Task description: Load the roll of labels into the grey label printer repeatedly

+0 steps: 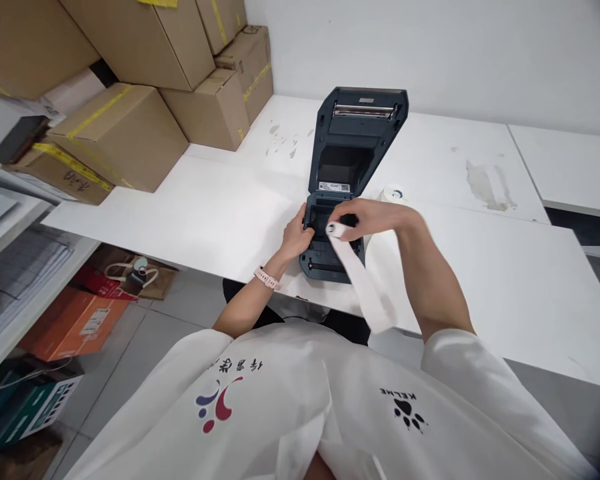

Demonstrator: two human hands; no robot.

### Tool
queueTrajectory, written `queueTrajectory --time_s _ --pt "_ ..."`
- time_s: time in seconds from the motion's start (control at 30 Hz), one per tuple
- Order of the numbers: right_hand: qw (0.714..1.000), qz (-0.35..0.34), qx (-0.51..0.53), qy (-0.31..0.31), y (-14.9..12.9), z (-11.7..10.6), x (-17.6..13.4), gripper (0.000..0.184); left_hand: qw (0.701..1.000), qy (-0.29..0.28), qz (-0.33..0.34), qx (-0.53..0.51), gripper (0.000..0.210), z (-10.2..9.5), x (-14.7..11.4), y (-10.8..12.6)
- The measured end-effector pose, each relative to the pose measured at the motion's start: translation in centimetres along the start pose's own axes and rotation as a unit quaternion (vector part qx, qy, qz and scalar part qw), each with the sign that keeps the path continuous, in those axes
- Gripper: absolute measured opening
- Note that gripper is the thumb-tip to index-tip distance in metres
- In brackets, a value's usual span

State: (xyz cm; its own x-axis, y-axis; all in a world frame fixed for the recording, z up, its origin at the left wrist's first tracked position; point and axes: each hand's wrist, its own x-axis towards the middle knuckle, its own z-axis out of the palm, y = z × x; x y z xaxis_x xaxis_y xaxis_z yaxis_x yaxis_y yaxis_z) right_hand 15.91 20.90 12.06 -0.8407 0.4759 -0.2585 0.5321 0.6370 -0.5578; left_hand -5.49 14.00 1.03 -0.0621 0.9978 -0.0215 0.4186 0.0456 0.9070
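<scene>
A dark grey label printer (pixel 333 267) stands on the white table with its lid (pixel 350 137) raised. My left hand (pixel 296 236) grips the left side wall of the printer's base, fingers outside and thumb toward the inside. Over the open bay, my right hand (pixel 364 217) pinches a small roll of white label paper (pixel 334 230). A loose strip of that paper hangs down past the table's front edge. Behind my right wrist is a larger white roll (pixel 393 193), partly hidden by the arm.
Stacked cardboard boxes (pixel 123 130) fill the table's back left. A white wall (pixel 430 53) closes off the back. The white table (pixel 460 267) extends to the right, with worn patches. At lower left, a shelf and an orange box (pixel 75 323) sit beside the floor.
</scene>
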Motion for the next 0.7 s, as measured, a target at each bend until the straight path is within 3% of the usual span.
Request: queueTrajectory --time_s 0.1,0.23,0.33,0.43,0.6,0.7 --pt "0.984 -0.032 0.146 0.101 2.2 -0.2 -7.1 0.043 0.999 0.0 -0.032 -0.009 0.092 -0.2 -0.5 0.8" --pt "0.955 0.105 0.213 0.176 6.2 2.4 -13.2 0.04 0.999 0.005 -0.044 -0.017 0.093 -0.1 -0.6 1.3" --pt "0.925 0.201 0.219 0.236 9.5 4.9 -13.4 0.049 0.999 0.011 -0.037 -0.026 0.093 0.1 -0.5 1.0" --pt "0.912 0.247 0.208 0.252 11.8 6.5 -12.0 0.053 0.999 0.013 -0.035 -0.032 0.092 0.2 -0.3 0.4" --pt "0.903 0.207 0.284 0.248 12.9 6.3 -12.3 0.062 0.999 0.019 -0.016 -0.045 0.092 0.5 -0.1 -0.2" --pt "0.864 0.185 0.328 0.334 13.9 5.1 -12.3 0.075 0.998 0.021 -0.015 -0.057 0.093 0.6 0.0 -0.4"
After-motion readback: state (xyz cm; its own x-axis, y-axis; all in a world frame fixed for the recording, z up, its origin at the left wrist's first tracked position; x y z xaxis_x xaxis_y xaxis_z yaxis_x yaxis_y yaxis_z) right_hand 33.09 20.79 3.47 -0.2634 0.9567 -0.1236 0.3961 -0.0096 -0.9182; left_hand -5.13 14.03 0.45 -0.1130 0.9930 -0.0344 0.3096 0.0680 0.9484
